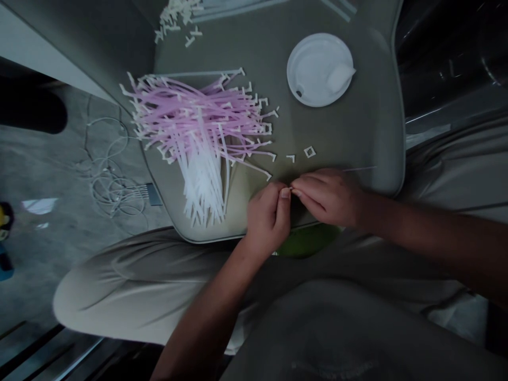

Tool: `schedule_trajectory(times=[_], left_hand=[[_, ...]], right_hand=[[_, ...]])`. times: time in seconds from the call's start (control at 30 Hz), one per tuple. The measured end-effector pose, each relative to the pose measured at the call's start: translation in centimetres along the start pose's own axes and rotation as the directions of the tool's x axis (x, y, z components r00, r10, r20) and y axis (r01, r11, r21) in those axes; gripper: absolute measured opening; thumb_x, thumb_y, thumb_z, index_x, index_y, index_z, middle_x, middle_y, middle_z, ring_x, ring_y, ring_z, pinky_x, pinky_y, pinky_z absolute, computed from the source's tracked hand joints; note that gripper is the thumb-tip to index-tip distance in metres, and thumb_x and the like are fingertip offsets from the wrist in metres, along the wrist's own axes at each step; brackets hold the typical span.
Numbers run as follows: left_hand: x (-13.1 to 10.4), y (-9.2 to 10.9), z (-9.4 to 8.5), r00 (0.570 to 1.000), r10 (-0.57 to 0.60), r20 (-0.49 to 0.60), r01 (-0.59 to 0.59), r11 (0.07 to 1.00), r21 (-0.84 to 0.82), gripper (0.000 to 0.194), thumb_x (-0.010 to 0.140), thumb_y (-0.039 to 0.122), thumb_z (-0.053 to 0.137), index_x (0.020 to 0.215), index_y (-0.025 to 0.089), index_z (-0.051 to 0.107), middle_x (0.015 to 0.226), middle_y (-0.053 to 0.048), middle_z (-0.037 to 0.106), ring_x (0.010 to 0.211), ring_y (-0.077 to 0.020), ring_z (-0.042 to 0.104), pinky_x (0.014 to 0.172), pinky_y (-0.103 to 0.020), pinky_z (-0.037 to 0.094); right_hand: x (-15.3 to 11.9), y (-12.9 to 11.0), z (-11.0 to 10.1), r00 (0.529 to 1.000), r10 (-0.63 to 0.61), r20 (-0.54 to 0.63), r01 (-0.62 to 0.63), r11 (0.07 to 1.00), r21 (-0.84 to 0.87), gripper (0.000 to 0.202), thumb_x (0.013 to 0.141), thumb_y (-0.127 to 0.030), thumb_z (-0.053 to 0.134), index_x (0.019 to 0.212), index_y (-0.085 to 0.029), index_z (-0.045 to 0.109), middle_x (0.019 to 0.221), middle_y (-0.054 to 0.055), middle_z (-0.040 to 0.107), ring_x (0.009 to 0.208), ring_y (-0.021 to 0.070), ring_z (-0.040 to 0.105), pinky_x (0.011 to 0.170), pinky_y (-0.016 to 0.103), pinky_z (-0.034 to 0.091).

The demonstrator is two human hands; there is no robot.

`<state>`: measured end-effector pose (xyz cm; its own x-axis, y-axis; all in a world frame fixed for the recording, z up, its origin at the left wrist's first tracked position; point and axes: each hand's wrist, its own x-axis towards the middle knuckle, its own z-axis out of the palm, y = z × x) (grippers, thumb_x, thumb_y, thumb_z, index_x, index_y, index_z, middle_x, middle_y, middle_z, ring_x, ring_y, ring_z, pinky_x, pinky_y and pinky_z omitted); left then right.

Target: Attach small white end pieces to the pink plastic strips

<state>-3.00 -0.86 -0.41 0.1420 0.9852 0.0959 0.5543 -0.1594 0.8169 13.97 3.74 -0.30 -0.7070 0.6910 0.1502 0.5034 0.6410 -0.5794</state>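
Note:
My left hand and my right hand meet fingertip to fingertip above the front edge of the grey seat-like surface. Both are closed in a pinch. A tiny pale tip shows between them, but the fingers hide most of it. A thin pale strand shows beyond my right hand; whether it is held or lying there, I cannot tell. Just past the fingers lie a small white L-shaped piece and a small white square frame. Left of these spreads a pile of pink tubes with white end pieces.
White tubes lie bunched over the pink pile. A white round lid holding a small whitish piece rests farther back. Small white connectors are heaped at the far left. Coiled cables lie on the floor.

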Motion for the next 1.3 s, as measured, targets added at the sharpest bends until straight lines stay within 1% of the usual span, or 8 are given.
schedule_trajectory(times=[0.2,0.4,0.57,0.8,0.93,1.07,1.2,1.3], left_hand=[[0.0,-0.1,-0.1,1.0,-0.013,0.017,0.013,1.0,0.004,0.028,0.102,0.031,0.035,0.083,0.02,0.052,0.068,0.001,0.054,0.063,-0.0118,0.05,0.06,-0.027,0.035],[0.0,-0.1,-0.1,1.0,-0.003,0.016,0.004,1.0,-0.019,0.025,0.101,0.028,0.038,0.083,0.02,0.052,0.067,0.002,0.053,0.063,-0.0111,0.049,0.06,-0.026,0.035],[0.1,0.0,-0.3,0.999,0.008,0.036,-0.007,1.0,-0.021,0.025,0.101,0.028,0.037,0.083,0.02,0.051,0.069,0.001,0.054,0.064,-0.0114,0.05,0.06,-0.026,0.035],[1.0,0.3,-1.4,0.988,-0.005,0.152,0.001,1.0,0.023,0.026,0.101,0.029,0.038,0.079,0.02,0.05,0.068,0.001,0.051,0.063,-0.0121,0.048,0.059,-0.027,0.034],[1.5,0.6,-2.3,0.966,-0.05,0.253,0.033,0.997,0.069,0.029,0.101,0.029,0.039,0.074,0.02,0.046,0.065,0.002,0.048,0.06,-0.0115,0.044,0.058,-0.027,0.032],[1.9,1.1,-3.0,0.942,-0.094,0.321,0.048,0.988,0.148,0.029,0.099,0.026,0.041,0.071,0.02,0.043,0.064,0.002,0.046,0.059,-0.0115,0.042,0.056,-0.027,0.03],[2.2,1.5,-3.4,0.925,-0.111,0.364,0.029,0.974,0.223,0.028,0.099,0.025,0.041,0.071,0.021,0.043,0.064,0.001,0.048,0.06,-0.0128,0.044,0.056,-0.029,0.031],[2.2,1.3,-3.4,0.923,-0.07,0.378,-0.02,0.973,0.229,0.03,0.101,0.03,0.039,0.073,0.021,0.043,0.068,-0.001,0.05,0.066,-0.0153,0.051,0.061,-0.03,0.035]], right_hand=[[0.0,0.1,0.1,0.999,0.026,0.035,-0.027,0.999,0.032,0.033,0.099,-0.022,0.035,0.081,-0.016,0.061,0.071,0.005,0.061,0.065,0.0153,0.049,0.065,0.03,0.031],[0.1,0.2,0.1,0.998,0.032,0.05,-0.034,0.999,0.037,0.035,0.1,-0.024,0.033,0.082,-0.016,0.061,0.073,0.005,0.061,0.065,0.0149,0.049,0.065,0.029,0.03],[-0.1,0.3,0.0,0.999,0.016,0.036,-0.018,0.999,0.038,0.032,0.099,-0.022,0.035,0.082,-0.016,0.061,0.072,0.005,0.061,0.066,0.0153,0.05,0.065,0.029,0.032],[-0.1,0.4,-0.1,0.997,0.028,0.077,-0.029,1.0,0.011,0.027,0.097,-0.019,0.039,0.083,-0.015,0.062,0.074,0.005,0.062,0.067,0.0157,0.051,0.066,0.029,0.033],[0.2,0.3,-0.2,0.988,0.048,0.144,-0.045,0.999,-0.021,0.027,0.096,-0.017,0.038,0.084,-0.015,0.062,0.075,0.006,0.063,0.067,0.0158,0.052,0.065,0.029,0.033],[0.4,0.2,-0.4,0.982,0.049,0.18,-0.045,0.999,-0.024,0.027,0.095,-0.016,0.038,0.084,-0.014,0.063,0.075,0.006,0.063,0.067,0.0161,0.053,0.065,0.029,0.033],[0.6,0.0,-0.7,0.971,0.066,0.228,-0.052,0.996,-0.07,0.027,0.095,-0.016,0.039,0.085,-0.014,0.064,0.077,0.008,0.065,0.067,0.017,0.056,0.065,0.031,0.033],[0.6,0.1,-0.9,0.969,0.077,0.233,-0.057,0.994,-0.092,0.028,0.097,-0.021,0.039,0.086,-0.015,0.065,0.079,0.008,0.066,0.07,0.0188,0.059,0.064,0.032,0.034]])
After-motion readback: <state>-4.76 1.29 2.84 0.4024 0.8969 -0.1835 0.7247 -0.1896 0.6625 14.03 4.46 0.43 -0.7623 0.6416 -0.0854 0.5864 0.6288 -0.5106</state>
